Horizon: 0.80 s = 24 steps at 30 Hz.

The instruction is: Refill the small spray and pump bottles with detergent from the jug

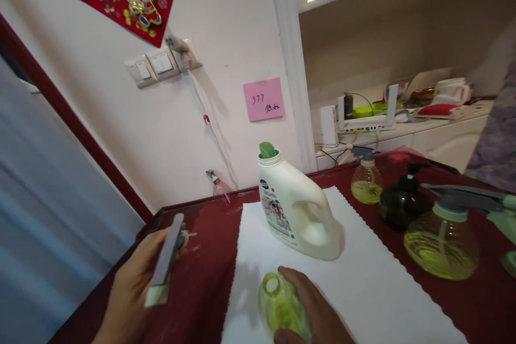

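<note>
Broadly, faces a white wall [226, 37] and looks down on a dark red table [201, 258] partly under a white mat [382, 290]. Shows a detergent jug [296, 209] upright on that mat. Grips an uncapped green bottle [280, 306] at the mat's near edge with the right hand [318, 312]. Clasps a grey spray head [167, 255] in the left hand [129, 290] above bare tabletop. Pink note [263, 99] on the wall.

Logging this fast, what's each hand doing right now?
Left hand: closed on the grey plastic spray-trigger head.
Right hand: closed on the round translucent green plastic bottle, whose neck is uncapped.
</note>
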{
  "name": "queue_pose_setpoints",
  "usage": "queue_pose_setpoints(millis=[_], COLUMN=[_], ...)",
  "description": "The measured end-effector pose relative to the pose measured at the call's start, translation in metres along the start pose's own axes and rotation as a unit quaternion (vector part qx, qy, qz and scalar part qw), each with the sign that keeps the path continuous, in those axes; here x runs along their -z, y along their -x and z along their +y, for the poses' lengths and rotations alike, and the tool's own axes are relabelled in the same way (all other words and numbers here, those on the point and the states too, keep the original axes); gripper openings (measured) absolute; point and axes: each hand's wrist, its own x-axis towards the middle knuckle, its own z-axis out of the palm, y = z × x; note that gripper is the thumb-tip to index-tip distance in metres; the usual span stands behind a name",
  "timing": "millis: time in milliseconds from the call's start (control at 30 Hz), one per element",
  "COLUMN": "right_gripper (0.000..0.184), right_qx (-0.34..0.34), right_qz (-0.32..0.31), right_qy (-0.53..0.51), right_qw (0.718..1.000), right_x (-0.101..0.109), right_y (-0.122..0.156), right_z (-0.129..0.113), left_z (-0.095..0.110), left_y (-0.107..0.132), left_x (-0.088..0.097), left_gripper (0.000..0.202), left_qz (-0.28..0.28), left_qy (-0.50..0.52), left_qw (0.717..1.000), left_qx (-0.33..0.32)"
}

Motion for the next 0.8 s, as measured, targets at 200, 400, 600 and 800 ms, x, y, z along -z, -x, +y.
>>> queue_pose_setpoints(millis=[200,400,600,800], right_gripper=[0.078,0.079,0.081,0.085], right_qx=[0.004,0.011,-0.011,-0.021], right_qz=[0.007,0.017,0.006,0.000], right_qy=[0.021,-0.004,0.011,0.015], right_qw=[1.000,1.000,1.000,1.000], right_x=[-0.002,0.000,0.004,0.006], right_y=[-0.001,-0.002,-0.001,0.001], right_z=[-0.001,-0.006,-0.017,-0.024], left_z=[-0.055,-0.099,-0.111,-0.119], left_y=[-0.006,0.015,0.023,0.024], left_x=[0.001,-0.023,-0.033,-0.035], left_gripper=[0.033,0.038,0.038,0.044], left_qz=[-0.211,-0.302,-0.309,-0.310], left_qy=[-0.271,-0.315,-0.263,-0.240], left_qw=[0.936,0.900,0.914,0.920], left_qx=[-0.077,-0.023,0.011,0.016])
